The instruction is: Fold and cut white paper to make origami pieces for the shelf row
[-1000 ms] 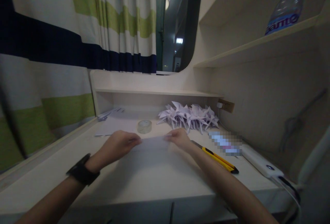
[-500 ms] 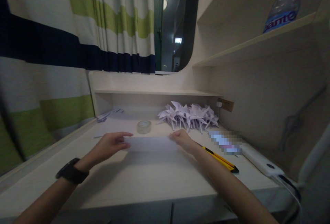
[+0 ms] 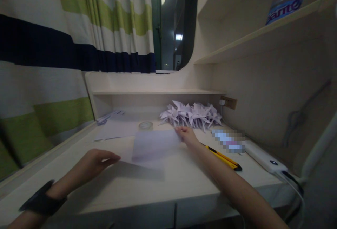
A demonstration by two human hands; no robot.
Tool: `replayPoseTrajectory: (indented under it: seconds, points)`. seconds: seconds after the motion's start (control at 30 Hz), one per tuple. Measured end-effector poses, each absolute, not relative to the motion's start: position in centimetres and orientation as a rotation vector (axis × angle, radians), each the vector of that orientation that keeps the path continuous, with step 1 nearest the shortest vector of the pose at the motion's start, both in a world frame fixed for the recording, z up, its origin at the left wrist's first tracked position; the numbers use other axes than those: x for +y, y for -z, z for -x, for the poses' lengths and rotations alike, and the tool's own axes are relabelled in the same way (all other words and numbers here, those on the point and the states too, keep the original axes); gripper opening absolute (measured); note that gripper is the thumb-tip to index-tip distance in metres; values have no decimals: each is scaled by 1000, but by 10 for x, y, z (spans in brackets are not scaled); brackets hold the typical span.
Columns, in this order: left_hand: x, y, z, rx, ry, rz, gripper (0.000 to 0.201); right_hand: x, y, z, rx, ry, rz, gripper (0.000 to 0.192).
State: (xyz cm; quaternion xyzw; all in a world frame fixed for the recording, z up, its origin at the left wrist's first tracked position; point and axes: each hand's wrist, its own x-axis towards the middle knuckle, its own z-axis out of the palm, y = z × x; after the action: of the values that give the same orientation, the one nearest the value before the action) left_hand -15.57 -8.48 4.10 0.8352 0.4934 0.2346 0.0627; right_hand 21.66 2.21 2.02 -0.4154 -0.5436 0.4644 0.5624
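A sheet of white paper (image 3: 155, 146) is held up over the desk between my two hands, partly folded over, with a loose flap at its lower left. My left hand (image 3: 96, 162), with a black watch on the wrist, pinches that flap's corner between thumb and fingers. At the upper right corner of the paper, my right hand (image 3: 187, 136) grips the edge. Just behind the sheet stands a roll of clear tape (image 3: 145, 126). A yellow and black utility knife (image 3: 223, 158) lies under and beside my right forearm.
Folded paper pinwheel-like shapes (image 3: 191, 115) are heaped at the back. More white paper (image 3: 114, 127) and strips lie back left. On the right are a blurred-out phone (image 3: 228, 140) and a white power strip (image 3: 265, 158) with cables. A plastic bottle (image 3: 285, 6) stands on the shelf.
My left hand has moved left and toward me, pulling a corner of the paper, which is now opened wider. My right hand stays at the paper's right side. The view has shifted slightly.
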Motion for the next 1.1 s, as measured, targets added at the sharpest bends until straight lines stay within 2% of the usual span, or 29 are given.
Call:
replayPoseTrajectory:
  seconds: [0.17, 0.33, 0.5, 0.6, 0.7, 0.77, 0.93, 1.03, 1.1]
  points:
    - [-101, -20, 187, 1569, -691, -2653, 21, 39, -20, -230, -1098, -759, 1004, 52]
    - [-133, -21, 195, 1709, -1062, -2849, 20, 46, -23, -245, -980, -619, 1001, 56]
    - [-153, -40, 190, 2345, -1346, -2766, 30, 45, -25, -246, -980, -609, 1026, 57]
    - [-145, -56, 187, 2633, -1233, -2695, 40, 44, -24, -243, -1015, -631, 993, 57]
    - [-123, -70, 175, 2636, -1116, -2753, 41, 44, -23, -241, -1035, -674, 964, 56]
    - [-105, -71, 160, 2541, -916, -2882, 38, 44, -22, -240, -1037, -707, 954, 55]
    - [-64, -48, 117, 2279, -295, -2934, 39, 44, -19, -240, -1079, -680, 1070, 49]
    - [-51, -30, 106, 2148, -176, -2882, 28, 46, -16, -244, -1091, -676, 1160, 43]
    - [-47, -23, 106, 2093, -158, -2880, 28, 48, -14, -246, -1092, -693, 1174, 39]
